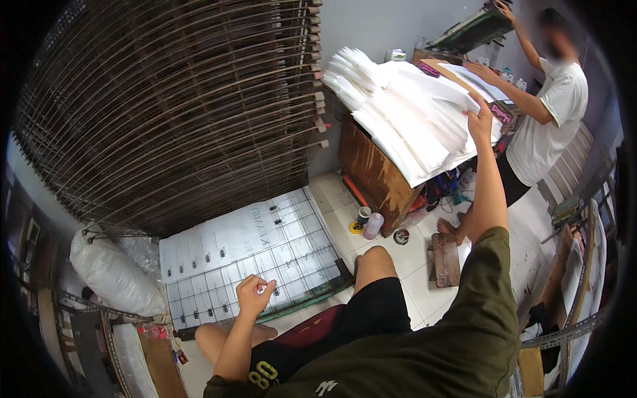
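My right arm is stretched out toward the table at the upper right. My right hand point(480, 121) pinches the edge of a thin white sheet point(454, 93) there, beside a large fanned stack of white sheets point(398, 126). My left hand point(253, 295) hangs over the lowest wire shelf of a drying rack, its fingers curled in and nothing visible in them. On that shelf lie large white printed sheets point(225, 229) with small dark marks, partly under the wire grid point(298, 255). The raised wire shelves point(192, 99) of the rack tower behind.
A co-worker in a white shirt point(554, 126) stands across the table point(361, 156), one hand on a board point(458, 73), the other at a raised frame point(468, 30). Jars point(373, 224) and a wooden block point(446, 260) are on the floor. A plastic-wrapped bundle point(116, 272) lies left.
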Demonstrator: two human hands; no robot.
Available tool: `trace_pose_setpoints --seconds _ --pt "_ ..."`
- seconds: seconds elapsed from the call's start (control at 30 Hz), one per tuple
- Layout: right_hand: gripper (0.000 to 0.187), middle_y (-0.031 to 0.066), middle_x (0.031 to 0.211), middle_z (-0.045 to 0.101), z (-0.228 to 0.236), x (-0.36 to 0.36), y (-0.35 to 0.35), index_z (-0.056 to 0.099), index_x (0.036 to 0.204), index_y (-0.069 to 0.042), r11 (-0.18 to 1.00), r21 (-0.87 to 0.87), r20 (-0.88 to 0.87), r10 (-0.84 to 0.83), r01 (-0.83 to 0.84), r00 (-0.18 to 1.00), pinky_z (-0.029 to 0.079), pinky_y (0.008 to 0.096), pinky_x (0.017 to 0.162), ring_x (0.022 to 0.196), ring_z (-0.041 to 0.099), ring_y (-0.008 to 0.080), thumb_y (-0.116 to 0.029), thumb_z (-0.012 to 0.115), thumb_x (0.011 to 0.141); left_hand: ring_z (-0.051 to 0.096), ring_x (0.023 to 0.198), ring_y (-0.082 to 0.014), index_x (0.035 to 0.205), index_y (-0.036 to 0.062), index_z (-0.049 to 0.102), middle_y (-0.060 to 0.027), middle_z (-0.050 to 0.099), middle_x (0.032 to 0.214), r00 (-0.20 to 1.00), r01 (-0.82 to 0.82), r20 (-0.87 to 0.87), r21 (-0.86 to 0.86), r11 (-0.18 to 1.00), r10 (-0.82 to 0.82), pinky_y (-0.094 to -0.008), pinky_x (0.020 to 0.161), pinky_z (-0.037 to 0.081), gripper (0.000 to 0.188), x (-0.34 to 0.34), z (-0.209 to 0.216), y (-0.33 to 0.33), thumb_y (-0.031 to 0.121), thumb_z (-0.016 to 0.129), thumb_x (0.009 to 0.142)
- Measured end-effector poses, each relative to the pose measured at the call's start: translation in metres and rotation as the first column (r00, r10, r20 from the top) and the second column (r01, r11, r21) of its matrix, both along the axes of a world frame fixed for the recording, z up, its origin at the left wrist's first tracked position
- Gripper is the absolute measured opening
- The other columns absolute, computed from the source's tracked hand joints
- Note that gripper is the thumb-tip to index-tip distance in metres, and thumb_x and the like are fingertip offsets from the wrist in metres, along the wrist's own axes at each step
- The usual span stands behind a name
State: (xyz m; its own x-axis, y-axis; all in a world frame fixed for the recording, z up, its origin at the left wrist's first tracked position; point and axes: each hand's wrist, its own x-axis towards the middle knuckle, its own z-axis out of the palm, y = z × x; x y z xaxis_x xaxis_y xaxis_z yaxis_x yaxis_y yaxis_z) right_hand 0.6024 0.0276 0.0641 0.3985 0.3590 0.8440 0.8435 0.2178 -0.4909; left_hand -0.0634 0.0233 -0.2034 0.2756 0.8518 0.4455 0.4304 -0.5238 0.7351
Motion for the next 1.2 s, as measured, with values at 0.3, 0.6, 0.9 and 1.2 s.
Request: trace_pose_setpoints --seconds 0.3,0.6,0.9,1.2 --pt "0.02 0.0059 0.089 0.063 0.15 -0.237 -0.042 0.06 0.097 0.004 0.926 -0.086 0.435 0.366 -0.366 0.823 0.044 0.0245 0.078 0.084 0.057 0.0116 0.0 0.049 0.08 0.057 0.094 -0.0305 0.107 0.0034 0.063 -0.0134 0.062 0.101 0.992 0.122 -0.063 0.573 0.81 -0.105 -0.0393 0.081 0.046 0.048 0.05 0.217 0.027 0.023 0.08 0.067" --pt "0.021 0.0068 0.09 0.063 0.139 -0.376 -0.045 0.063 0.089 0.001 0.393 -0.353 0.055 0.915 -0.849 0.4 0.043 0.0239 0.075 0.081 0.058 0.0133 -0.013 0.051 0.079 0.063 0.096 -0.0299 0.113 -0.0008 0.062 -0.0176 0.065 0.106 0.882 0.469 -0.234 0.522 0.713 -0.409 -0.0366 0.082 0.049 0.049 0.042 0.355 0.015 0.036 0.07 0.081" --pt "0.051 0.0102 0.126 0.04 -0.013 -0.458 0.021 0.041 0.14 -0.008 0.685 -0.254 -0.28 0.624 -0.683 0.729 0.044 0.0282 0.079 0.1 0.048 0.0158 -0.028 0.054 0.095 0.061 0.065 -0.0379 0.09 0.0009 0.063 -0.0205 0.06 0.068 0.926 0.08 0.369 0.008 0.997 -0.077 -0.0432 0.059 0.046 0.036 0.038 0.194 0.017 0.033 0.049 0.096" --pt "0.053 0.0094 0.089 0.062 -0.178 -0.482 -0.002 0.046 0.129 -0.006 0.252 -0.371 -0.608 0.662 -0.894 0.439 0.047 0.0273 0.074 0.082 0.06 0.013 0.007 0.059 0.08 0.052 0.063 -0.0213 0.095 -0.0003 0.055 -0.0138 0.055 0.07 0.71 -0.078 0.633 -0.365 0.928 0.309 -0.0368 0.06 0.042 0.03 0.039 0.063 0.042 0.029 0.05 0.098"
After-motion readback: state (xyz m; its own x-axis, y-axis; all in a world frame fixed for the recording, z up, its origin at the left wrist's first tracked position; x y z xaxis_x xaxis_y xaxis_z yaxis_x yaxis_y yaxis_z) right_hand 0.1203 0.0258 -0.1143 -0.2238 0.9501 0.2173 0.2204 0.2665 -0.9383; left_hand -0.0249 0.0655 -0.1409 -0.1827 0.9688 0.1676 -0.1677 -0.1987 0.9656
